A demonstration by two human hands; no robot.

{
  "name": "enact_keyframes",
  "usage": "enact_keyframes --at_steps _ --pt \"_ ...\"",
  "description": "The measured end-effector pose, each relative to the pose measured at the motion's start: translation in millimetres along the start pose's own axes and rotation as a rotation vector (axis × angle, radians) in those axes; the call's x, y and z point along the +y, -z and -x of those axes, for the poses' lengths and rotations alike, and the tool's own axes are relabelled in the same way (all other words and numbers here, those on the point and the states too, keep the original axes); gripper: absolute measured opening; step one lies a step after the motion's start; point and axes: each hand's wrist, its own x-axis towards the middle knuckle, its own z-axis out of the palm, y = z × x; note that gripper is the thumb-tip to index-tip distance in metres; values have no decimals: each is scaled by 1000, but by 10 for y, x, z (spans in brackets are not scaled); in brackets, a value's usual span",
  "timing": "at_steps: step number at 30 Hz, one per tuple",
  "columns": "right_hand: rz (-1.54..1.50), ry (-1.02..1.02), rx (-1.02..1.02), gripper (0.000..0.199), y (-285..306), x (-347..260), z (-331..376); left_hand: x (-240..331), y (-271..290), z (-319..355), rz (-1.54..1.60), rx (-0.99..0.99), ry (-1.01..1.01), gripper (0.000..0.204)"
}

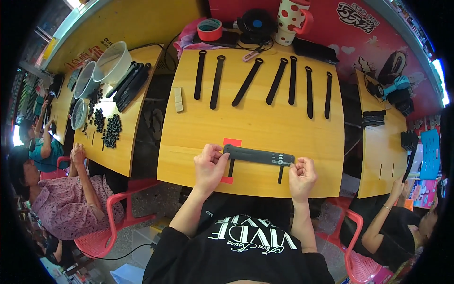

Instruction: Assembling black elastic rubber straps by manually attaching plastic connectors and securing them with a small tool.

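Observation:
A dark grey flat strip [257, 155] with rounded ends and pale printing near its right end lies crosswise near the table's front edge. My left hand [210, 165] pinches its left end between thumb and fingers. At the other end my right hand [302, 179] is closed, with thumb and fingertips on the strip's corner. Below the strip show two narrow dark marks [281, 175]; whether they are slots or bars I cannot tell. Red tape pieces [232, 142] mark the wood by my left hand. Farther back, several black straps [216, 83] with a loop at the far end lie spread in a row.
My wooden table [198, 132] holds a beige block [178, 99], a red tape roll [209, 30], a black fan [257, 21] and a spotted mug [289, 21] at the back. Co-workers sit left [61, 203] and right [388, 227]. The left table carries plastic tubs [112, 64] and small black parts [112, 131].

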Motion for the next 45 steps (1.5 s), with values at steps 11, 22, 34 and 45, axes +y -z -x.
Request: enact_keyframes --at_steps 11,22,34,45 --pt "15 -6 -2 23 -6 -29 1 14 -2 -13 -18 -9 2 18" --pt "31 14 -31 23 2 22 9 12 28 -72 -81 -43 9 15" --pt "-47 20 -7 21 12 58 3 -14 25 124 -56 128 -236 14" --pt "16 38 -28 19 39 9 -10 47 289 166 -572 -70 -622 18"
